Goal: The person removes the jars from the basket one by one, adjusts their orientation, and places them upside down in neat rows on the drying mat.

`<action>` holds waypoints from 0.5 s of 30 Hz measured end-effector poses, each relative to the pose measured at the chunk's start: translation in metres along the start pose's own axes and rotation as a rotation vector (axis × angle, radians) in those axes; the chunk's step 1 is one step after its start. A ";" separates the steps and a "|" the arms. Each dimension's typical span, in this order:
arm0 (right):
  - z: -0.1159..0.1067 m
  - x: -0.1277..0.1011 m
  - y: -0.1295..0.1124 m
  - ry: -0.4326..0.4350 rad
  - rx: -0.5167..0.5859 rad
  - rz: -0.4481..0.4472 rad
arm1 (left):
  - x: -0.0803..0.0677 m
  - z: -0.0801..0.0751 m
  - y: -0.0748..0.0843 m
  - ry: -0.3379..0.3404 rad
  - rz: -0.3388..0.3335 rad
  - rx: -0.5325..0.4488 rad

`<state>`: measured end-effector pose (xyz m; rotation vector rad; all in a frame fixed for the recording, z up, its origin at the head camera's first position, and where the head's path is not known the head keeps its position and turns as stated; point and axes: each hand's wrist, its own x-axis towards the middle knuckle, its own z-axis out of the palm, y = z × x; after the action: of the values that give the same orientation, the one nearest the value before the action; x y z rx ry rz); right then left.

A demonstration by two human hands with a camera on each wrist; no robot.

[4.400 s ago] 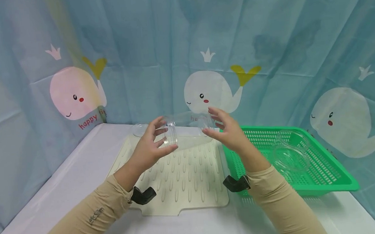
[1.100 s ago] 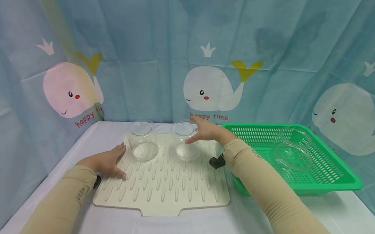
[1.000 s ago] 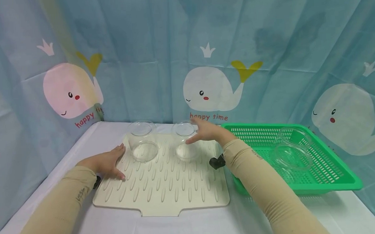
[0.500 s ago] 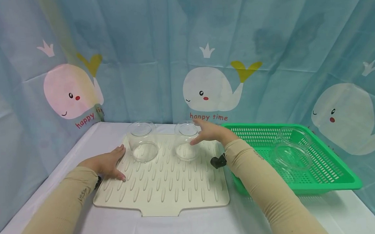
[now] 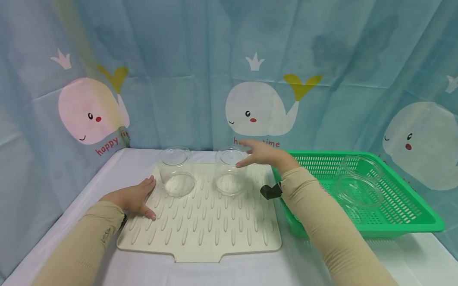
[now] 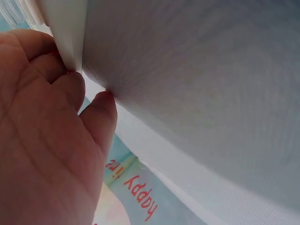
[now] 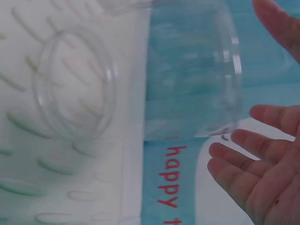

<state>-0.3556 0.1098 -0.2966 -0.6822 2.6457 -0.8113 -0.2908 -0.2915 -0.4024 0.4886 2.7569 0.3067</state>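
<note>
Right hand [image 5: 267,154] eases towards two o'clock from a clear container [image 5: 223,169], seemingly finishing its placement, fingers wide; left hand [image 5: 135,198], fingers splayed, rests at the mat [image 5: 202,224]'s nine o'clock; next calls for clean withdrawal.

Left grip [image 5: 132,200] spread low, right grip [image 5: 262,154] reaching farther forward, the two well apart.

The left forearm [image 5: 79,250], in a beige sleeve, slants up and inward from the lower left; the head view shows the thumb [image 5: 149,213] stretched wide of the index finger [image 5: 150,181], while the left wrist view shows the palm [image 6: 44,140] and softly bent fingers [image 6: 68,89]. The right forearm [image 5: 336,228], sleeved alike, comes in diagonally from the lower right, its wrist [image 5: 286,160] roughly level with the knuckles. Here the right wrist view shows four gently extended fingers [image 7: 262,143], their pads clasping nothing, and the right thumb [image 7: 281,28] standing well away from them.
</note>
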 end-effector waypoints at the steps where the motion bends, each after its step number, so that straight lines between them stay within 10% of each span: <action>1: -0.003 -0.002 -0.002 -0.002 0.005 -0.003 | 0.000 0.000 0.000 -0.001 -0.002 -0.001; 15: -0.047 -0.048 -0.015 0.039 0.099 -0.113 | 0.002 0.001 0.000 -0.006 -0.003 -0.010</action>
<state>-0.3283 0.1448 -0.2443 -0.8033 2.6003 -0.9898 -0.2920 -0.2912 -0.4040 0.4820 2.7483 0.3176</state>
